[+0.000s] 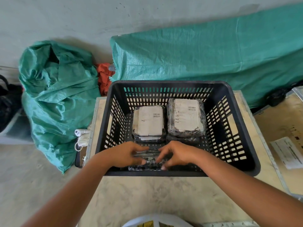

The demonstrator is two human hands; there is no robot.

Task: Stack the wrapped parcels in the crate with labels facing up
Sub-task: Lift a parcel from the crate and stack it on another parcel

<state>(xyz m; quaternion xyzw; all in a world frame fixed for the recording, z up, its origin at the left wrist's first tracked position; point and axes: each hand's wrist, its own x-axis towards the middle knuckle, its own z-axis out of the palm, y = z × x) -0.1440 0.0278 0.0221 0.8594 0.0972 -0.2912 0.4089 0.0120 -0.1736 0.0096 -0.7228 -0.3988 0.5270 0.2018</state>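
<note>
Both the left hand and the right hand grip a wrapped parcel at the near wall inside the black crate, its long axis running left-right, no label visible on it.

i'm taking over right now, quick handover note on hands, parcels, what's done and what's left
Left hand and right hand: both inside the black crate, fingers closed on a clear-wrapped parcel at the near wall; no label shows on it.
Done: two parcels at the far side, left one and right one, labels up.
Left: check the held parcel's label faces up, set it down.
</note>
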